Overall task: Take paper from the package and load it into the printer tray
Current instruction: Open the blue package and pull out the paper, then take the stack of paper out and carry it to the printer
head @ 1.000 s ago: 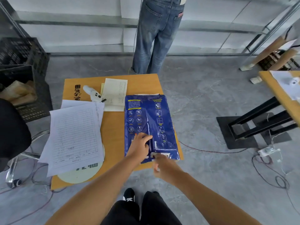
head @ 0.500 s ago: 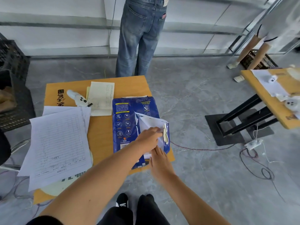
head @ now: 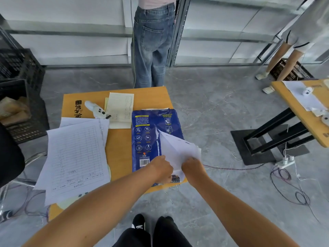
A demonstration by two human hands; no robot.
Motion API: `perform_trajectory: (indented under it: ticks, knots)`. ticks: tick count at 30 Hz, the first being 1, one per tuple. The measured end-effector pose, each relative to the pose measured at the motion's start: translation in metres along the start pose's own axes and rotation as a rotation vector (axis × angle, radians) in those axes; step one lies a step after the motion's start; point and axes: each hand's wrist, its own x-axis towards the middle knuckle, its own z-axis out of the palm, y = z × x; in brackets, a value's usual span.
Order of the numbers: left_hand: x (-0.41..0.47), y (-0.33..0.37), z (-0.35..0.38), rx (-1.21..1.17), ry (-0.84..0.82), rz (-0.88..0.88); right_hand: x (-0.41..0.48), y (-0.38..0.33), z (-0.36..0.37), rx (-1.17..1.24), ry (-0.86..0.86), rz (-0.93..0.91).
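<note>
I am looking at a dark blue paper package [head: 149, 139] lying flat along the right side of a wooden desk [head: 121, 148], its long side running away from me. Yellow bands, white icons and a barcode are showing on its upper face. The wrapper is gaping open along a ragged tear down the middle. White sheets of paper [head: 179, 148] are lifting out of that opening, fanning up and to the right past the desk edge, their near corners hidden under two hands.

Orange table [head: 121, 141] carries blue paper package [head: 147, 138], printed forms [head: 76, 155], notepad [head: 121, 109], white toy [head: 97, 110].
</note>
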Motion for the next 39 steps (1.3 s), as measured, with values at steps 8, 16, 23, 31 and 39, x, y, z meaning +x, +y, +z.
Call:
perform_trajectory:
  ticks: [8, 16, 23, 31, 39]
  knots:
    - [-0.025, -0.02, -0.009, -0.059, -0.131, -0.377, -0.011, 0.007, -0.002, 0.415, 0.011, 0.339]
    - [-0.054, -0.035, 0.046, -0.066, 0.003, -0.442, 0.003, 0.016, 0.01, 0.789, -0.071, 0.443]
    - [-0.068, -0.02, 0.094, -0.357, 0.13, -0.598, 0.006, 0.013, 0.026, 1.043, 0.005, 0.54]
    - [-0.071, 0.005, 0.092, -1.198, 0.472, -1.122, 0.003, 0.01, 0.035, 1.404, 0.189, 0.768]
    - [-0.066, 0.003, 0.081, -1.608, 0.521, -1.293, 0.004, 0.011, 0.036, 1.604, 0.173, 0.819]
